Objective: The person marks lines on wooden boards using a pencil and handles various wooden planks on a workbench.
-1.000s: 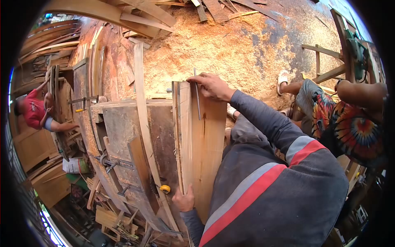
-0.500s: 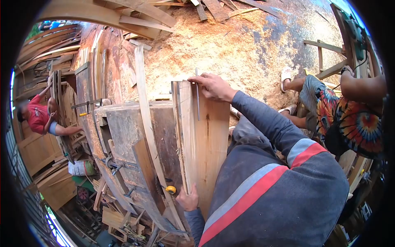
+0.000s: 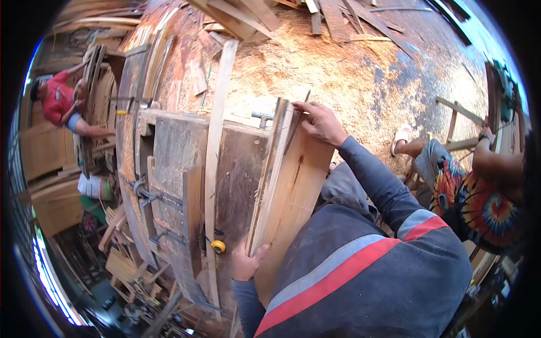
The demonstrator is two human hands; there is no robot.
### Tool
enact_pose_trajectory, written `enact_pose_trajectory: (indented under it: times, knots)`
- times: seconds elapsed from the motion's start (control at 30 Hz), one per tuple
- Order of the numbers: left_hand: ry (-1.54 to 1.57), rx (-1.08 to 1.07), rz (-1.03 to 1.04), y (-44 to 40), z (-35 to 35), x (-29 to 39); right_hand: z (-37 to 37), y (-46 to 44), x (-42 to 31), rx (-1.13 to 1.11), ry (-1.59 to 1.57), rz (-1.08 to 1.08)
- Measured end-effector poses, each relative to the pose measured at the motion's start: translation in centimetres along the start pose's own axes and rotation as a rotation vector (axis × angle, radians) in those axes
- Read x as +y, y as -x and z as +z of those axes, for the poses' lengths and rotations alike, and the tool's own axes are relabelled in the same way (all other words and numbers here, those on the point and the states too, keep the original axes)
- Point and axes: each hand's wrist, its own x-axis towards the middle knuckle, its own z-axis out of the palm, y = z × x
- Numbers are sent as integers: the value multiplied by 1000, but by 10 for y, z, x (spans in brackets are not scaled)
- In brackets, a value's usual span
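Note:
Both of my hands are on a set of narrow wooden strips (image 3: 271, 174) that stands on edge beside a wide pale board (image 3: 298, 180). Fingers of my right hand (image 3: 321, 123) are closed at the far end of the strips, around a thin dark rod (image 3: 297, 123) that slants over the board. My left hand (image 3: 247, 260) grips the near end of the strips, thumb on the board side and fingers on the other. A metal clamp end (image 3: 262, 117) shows just left of the far end.
A long thin strip (image 3: 217, 141) crosses the workbench (image 3: 180, 141), with a yellow tape measure (image 3: 218, 246) near its lower part. Bar clamps (image 3: 145, 194) sit further left. One person in red (image 3: 59, 98) is at the left, another in a tie-dye shirt (image 3: 484, 203) at the right. Sawdust covers the floor (image 3: 349, 73).
The strips and board have tilted, their far end moving right. My left hand has shifted left and wrapped round the near end. The rod now slants instead of lying nearly straight. The view has shifted.

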Motion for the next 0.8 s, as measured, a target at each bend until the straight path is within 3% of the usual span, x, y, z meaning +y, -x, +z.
enact_pose_trajectory:
  times: [0.13,0.2,0.3,0.4,0.57,0.73,0.8]
  knots:
    - [342,-334,236,-46,-17,10,4,-1,2,23,23,-57]
    - [162,-461,260,-73,-25,38,6,-1,5,6,51,-70]
    - [-43,-378,336,-102,-8,67,6,-2,7,21,122,-71]
    - [-88,-382,305,-118,3,84,6,-4,2,-1,152,-6]
    - [-36,-331,442,-122,11,78,3,-4,1,-14,199,1]
    - [-25,-312,412,-120,5,83,10,-4,4,5,140,10]
    - [-117,-432,200,-119,-4,101,9,-5,6,-15,142,10]
